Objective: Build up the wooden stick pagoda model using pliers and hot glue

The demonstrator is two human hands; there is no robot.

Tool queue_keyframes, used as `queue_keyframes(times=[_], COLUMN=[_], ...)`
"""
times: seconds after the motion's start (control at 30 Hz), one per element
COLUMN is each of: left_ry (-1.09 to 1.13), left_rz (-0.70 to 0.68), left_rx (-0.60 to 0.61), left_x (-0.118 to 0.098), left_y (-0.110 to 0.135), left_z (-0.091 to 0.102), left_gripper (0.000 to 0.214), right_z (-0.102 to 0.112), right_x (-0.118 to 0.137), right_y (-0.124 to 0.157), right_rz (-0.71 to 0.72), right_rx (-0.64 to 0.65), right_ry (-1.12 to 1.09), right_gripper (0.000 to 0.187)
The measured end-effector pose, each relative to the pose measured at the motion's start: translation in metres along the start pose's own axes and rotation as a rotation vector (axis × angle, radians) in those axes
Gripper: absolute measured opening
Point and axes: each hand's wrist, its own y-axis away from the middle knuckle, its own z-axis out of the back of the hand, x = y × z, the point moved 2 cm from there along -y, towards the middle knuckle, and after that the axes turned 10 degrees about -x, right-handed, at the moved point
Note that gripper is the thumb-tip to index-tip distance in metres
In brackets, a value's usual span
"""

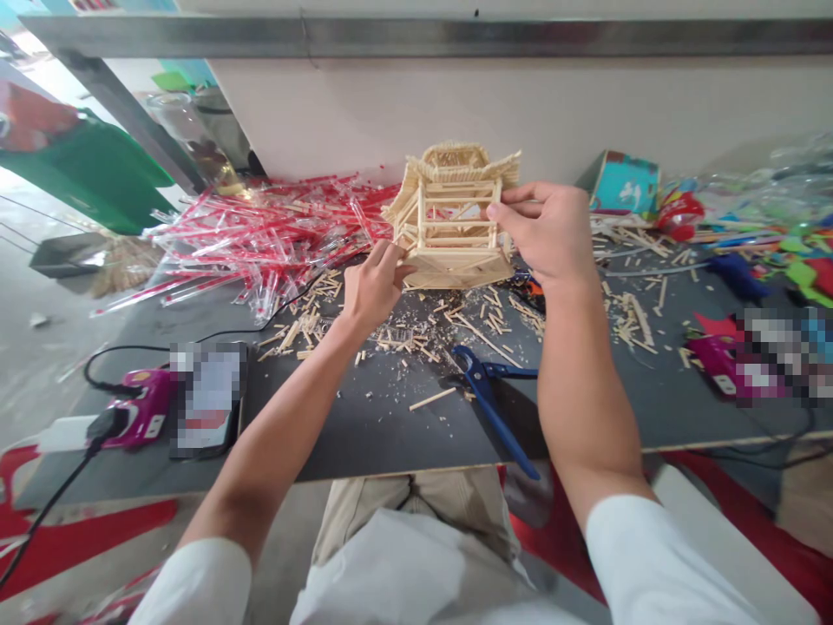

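Note:
A small model pavilion (461, 260) made of pale wooden sticks, with a flared roof and an open frame, is held up between my two hands above the dark table. My left hand (376, 285) is closed on its lower left corner. On the other side, my right hand (550, 227) grips the upright post under the roof's right edge, thumb in front. Below the model lie scattered cut stick pieces (426, 347) and sawdust. A blue-handled cutting tool (488, 395) rests on the table nearer to me, and a single loose stick (432, 399) lies to its left.
Clear wrappers with red strips (260, 234) heap up at the back left. A phone (209, 399) and a purple power socket (143, 406) with cables are at the left. A teal paper cup (626, 184) and coloured scraps (807, 260) sit at the back right. A metal rail (455, 36) crosses behind.

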Motion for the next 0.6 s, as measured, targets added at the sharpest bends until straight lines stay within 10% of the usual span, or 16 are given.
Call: queue_keyframes(times=[0.6], left_ry=[0.005], left_rz=[-0.041], left_rx=[0.018], left_x=[0.013], left_y=[0.008], left_z=[-0.008], left_gripper=[0.020], right_z=[0.005], right_x=[0.001], right_y=[0.002], right_rz=[-0.039], right_rx=[0.062], right_ry=[0.023], right_gripper=[0.040])
